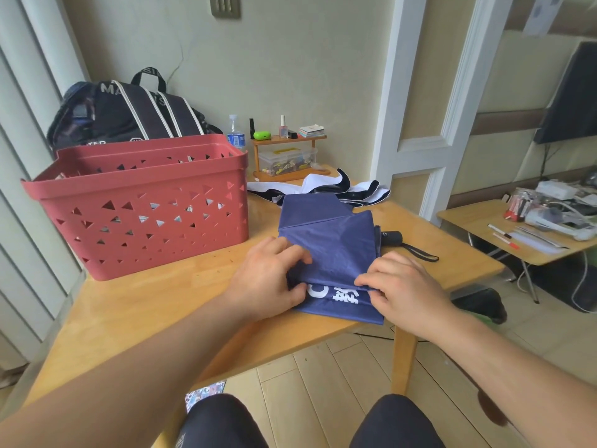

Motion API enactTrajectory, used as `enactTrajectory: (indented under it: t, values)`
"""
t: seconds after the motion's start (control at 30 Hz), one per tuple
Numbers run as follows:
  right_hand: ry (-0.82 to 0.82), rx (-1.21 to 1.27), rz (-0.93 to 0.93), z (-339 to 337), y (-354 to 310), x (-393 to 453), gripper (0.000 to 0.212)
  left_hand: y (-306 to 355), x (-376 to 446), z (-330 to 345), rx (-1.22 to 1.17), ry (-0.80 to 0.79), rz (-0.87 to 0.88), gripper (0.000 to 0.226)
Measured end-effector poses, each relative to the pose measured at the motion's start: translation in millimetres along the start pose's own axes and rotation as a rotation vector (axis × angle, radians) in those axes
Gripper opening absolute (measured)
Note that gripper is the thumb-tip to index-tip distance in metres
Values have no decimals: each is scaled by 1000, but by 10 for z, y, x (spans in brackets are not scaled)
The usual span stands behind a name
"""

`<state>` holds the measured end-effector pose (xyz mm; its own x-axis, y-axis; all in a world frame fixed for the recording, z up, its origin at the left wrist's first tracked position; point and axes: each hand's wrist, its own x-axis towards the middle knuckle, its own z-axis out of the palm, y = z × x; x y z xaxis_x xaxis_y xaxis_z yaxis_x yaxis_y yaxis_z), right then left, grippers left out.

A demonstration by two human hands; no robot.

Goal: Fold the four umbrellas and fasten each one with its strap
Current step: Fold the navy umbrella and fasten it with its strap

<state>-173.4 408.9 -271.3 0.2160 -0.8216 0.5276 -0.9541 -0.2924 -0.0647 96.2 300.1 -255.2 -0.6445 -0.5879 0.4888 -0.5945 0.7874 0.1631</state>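
Note:
A navy blue umbrella [332, 240] with white lettering lies collapsed on the wooden table [155, 305], its cloth in flat pleats. Its black handle [391, 237] and wrist loop stick out to the right. My left hand [268, 279] grips the cloth's left edge, thumb under and fingers curled over a fold. My right hand [403, 286] pinches a fold at the cloth's near right edge. Behind it lies a white and black umbrella [323, 185], loose and spread. No strap is visible.
A red perforated basket [142, 202] stands on the table's left, a dark backpack [129, 111] behind it. A small wooden shelf [287, 156] with bottles and a clear box stands at the back. A second cluttered table [529, 234] stands to the right.

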Motion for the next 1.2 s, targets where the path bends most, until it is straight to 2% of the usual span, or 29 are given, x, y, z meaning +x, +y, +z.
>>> enactTrajectory:
  t: [0.1, 0.2, 0.3, 0.37, 0.5, 0.57, 0.63, 0.7, 0.83, 0.97, 1.03, 1.13, 1.2]
  values:
    - [27, 62, 51, -28, -9, 20, 32, 36, 70, 65, 103, -54, 91, 36]
    - [-14, 63, 66, -45, -9, 19, 40, 13, 56, 99, 172, -68, 102, 27]
    - [-175, 47, 44, -38, -11, 33, 50, -31, 29, 90, 197, -96, 105, 28]
    - [-312, 44, 36, -17, -11, 48, 54, -44, 35, 55, 230, -176, 112, 29]
    - [-402, 71, 54, -47, -45, 73, 56, 50, 189, -49, 258, -356, 59, 42]
    - [-425, 82, 71, -90, -58, 91, 57, 170, 323, -85, 228, -340, 27, 44]
    - [-436, 73, 74, -132, -84, 104, 57, 280, 456, -44, 178, -249, 36, 34]
    - [-454, 32, 58, -155, -107, 104, 56, 368, 577, 56, 158, -198, 20, 38]
    - [-478, -9, 42, -187, -149, 94, 54, 374, 627, 291, 246, -303, -59, 53]
    - [-572, 72, 80, -275, -189, 150, 50, 306, 446, 451, 318, -383, -22, 62]
    - [-559, 147, 127, -300, -177, 252, 42, 307, 410, 471, 285, -424, -36, 63]
    - [-359, 200, 260, -203, -53, 445, 30, 314, 396, 462, 269, -412, -35, 63]
    - [-300, 144, 344, -76, 87, 525, 23, 307, 370, 473, 257, -370, -22, 61]
